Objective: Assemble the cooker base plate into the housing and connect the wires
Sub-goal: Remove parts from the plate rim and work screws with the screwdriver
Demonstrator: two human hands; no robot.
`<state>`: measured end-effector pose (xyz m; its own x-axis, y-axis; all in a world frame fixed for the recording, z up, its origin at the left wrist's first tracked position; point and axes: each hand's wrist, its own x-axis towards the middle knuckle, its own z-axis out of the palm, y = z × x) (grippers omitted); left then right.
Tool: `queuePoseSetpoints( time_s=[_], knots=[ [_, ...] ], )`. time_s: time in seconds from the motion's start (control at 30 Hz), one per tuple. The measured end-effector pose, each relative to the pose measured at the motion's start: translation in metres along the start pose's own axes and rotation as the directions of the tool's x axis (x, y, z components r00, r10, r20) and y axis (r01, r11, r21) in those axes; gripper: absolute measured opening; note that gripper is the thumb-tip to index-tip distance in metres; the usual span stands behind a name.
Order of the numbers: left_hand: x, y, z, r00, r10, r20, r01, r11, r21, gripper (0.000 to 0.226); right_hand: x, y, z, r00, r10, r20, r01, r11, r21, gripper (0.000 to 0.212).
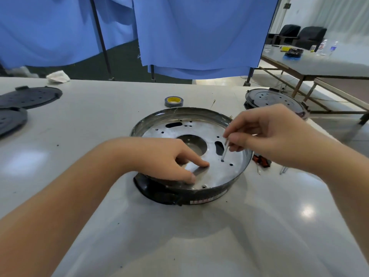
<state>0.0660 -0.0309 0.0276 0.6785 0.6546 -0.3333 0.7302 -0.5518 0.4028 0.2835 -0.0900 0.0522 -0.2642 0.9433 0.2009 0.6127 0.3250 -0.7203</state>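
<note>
The round cooker housing with its black lower wall stands in the middle of the table. The silver base plate, with several holes and a round centre opening, lies inside it. My left hand rests on the plate's near part, its fingertips pressing down on the metal. My right hand pinches a thin metal pin between thumb and fingers; the pin's lower tip stands at a small hole on the plate's right side. A red and black connector with wires lies just outside the housing on the right.
A tape roll lies behind the housing. Black round plates lie at far left, another cooker base at right. Two more metal pins lie right of the housing. Blue curtains hang behind the table.
</note>
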Motion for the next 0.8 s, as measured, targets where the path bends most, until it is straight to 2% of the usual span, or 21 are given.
queuePoseSetpoints(
  time_s=[0.13,0.23,0.4,0.8],
  knots=[
    [0.006,-0.001,-0.009,0.998,0.003,0.062,-0.004,1.000,0.018,0.032,0.020,-0.006,0.010,0.960,0.012,0.278,0.000,0.999,-0.044,0.009],
    [0.011,-0.005,-0.009,0.998,0.038,0.043,-0.039,0.999,0.024,0.030,0.029,-0.005,0.011,0.926,-0.007,0.377,0.012,1.000,-0.012,0.010],
    [0.012,-0.007,-0.006,0.997,0.059,0.039,-0.059,0.998,-0.004,0.024,0.034,0.000,0.020,0.894,-0.039,0.446,0.046,0.999,-0.006,0.011],
    [0.011,-0.003,-0.007,0.998,0.059,0.028,-0.059,0.998,0.000,0.028,0.032,-0.001,0.026,0.879,-0.012,0.477,0.067,0.993,-0.099,0.009]
  ],
)
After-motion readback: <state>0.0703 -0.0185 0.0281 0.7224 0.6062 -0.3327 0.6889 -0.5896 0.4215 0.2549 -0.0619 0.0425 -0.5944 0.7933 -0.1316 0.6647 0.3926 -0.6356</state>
